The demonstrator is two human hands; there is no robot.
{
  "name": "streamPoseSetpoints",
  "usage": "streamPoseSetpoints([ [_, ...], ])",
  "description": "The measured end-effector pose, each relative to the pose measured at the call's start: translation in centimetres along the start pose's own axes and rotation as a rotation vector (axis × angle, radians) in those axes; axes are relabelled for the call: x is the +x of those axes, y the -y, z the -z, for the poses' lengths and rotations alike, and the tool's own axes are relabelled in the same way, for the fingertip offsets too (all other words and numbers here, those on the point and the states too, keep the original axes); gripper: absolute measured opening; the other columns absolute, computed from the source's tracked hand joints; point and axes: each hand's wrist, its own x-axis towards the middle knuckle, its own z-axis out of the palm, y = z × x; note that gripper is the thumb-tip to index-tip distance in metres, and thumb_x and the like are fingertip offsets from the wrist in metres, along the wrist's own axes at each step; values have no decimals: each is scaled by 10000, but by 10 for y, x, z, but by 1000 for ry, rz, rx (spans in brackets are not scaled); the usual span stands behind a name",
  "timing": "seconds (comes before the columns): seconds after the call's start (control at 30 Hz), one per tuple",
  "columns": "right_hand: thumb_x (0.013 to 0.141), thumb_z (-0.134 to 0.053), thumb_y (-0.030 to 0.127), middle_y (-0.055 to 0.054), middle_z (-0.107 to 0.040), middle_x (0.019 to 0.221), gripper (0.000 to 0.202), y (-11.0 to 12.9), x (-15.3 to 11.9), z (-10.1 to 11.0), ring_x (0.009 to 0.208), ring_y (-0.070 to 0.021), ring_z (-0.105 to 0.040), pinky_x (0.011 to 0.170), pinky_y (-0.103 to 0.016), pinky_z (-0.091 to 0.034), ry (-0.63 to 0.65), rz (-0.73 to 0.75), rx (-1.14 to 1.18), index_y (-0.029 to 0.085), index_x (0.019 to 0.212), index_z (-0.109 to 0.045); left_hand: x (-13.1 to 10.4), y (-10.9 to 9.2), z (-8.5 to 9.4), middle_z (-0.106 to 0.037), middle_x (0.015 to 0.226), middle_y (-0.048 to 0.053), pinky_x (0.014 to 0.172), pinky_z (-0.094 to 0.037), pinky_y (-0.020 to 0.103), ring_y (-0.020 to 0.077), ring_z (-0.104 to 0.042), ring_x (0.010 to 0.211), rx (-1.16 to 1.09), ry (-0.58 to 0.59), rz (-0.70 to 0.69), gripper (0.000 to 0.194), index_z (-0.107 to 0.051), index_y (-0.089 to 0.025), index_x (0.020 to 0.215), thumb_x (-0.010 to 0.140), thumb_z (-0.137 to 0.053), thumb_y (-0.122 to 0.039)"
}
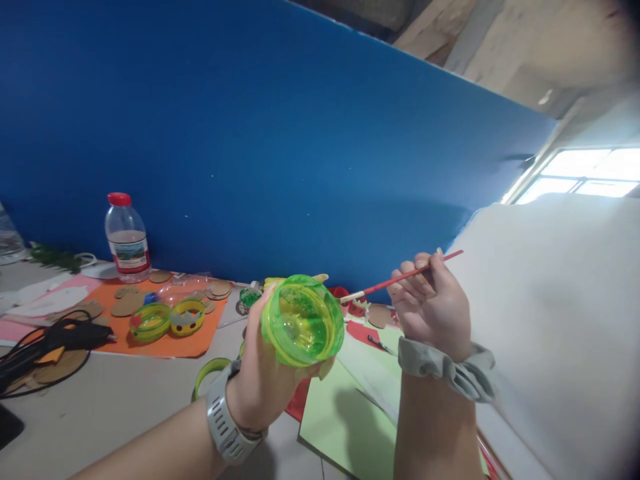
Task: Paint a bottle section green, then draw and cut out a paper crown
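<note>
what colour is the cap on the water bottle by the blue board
Red; the cap of the water bottle shows best in the head view.

i can't see my left hand's [265, 373] fingers behind the green cup [303, 320]. the brush tip [350, 297] hides behind its rim. the black cable [30, 353] runs off the left edge.

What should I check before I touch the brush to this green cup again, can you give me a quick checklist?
1. Left hand has the green cup firmly gripped: ok.
2. Cup opening faces the brush: cannot tell.
3. Right hand holds the red-handled brush by its handle: ok.
4. Brush tip points toward the cup: ok.
5. Paint or glue on the bristles: cannot tell, too small.
6. Light green paper lies below the cup to catch drips: ok.
</note>
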Motion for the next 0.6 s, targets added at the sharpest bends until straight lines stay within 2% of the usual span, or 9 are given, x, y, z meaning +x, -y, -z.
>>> streamPoseSetpoints([
  [0.07,882,-593,467,90,-266,411,431,0,-1,-2,382,-54,-186,340,-146,-231,-24,-10,26,172,583,-496,0,-2,-3,-549,680,24,422,-327,198,111,-454,519,4,-30,-12,476,-608,-170,1078,740,-607,-505],
  [0.2,914,-545,473,86,-285,400,449,-1,-2,-6,373,-54,-201,337,-146,-238,-32,-15,51,167,589,-500,0,0,1,-589,725,30,469,-398,228,135,-503,562,15,-63,-57,441,-572,-207,1105,804,-525,-525],
  [0.33,917,-527,500,88,-291,398,464,-3,-3,-8,365,-54,-208,340,-148,-251,-22,-13,39,170,593,-498,-1,3,6,-610,785,45,502,-430,236,144,-531,607,73,-87,-170,378,-580,-209,1079,857,-474,-495],
  [0.47,938,-485,503,89,-288,391,482,-5,-4,-9,362,-54,-207,340,-144,-256,-15,-11,49,169,590,-489,-2,1,6,-625,840,59,524,-464,262,161,-558,641,29,-66,-171,438,-611,-217,1107,888,-402,-533],
  [0.6,908,-532,518,98,-279,400,476,-7,-4,-10,358,-52,-214,344,-139,-270,10,-7,44,176,585,-459,-1,0,7,-643,876,72,529,-488,273,175,-589,667,19,-75,-186,467,-633,-215,1115,924,-336,-520],
])
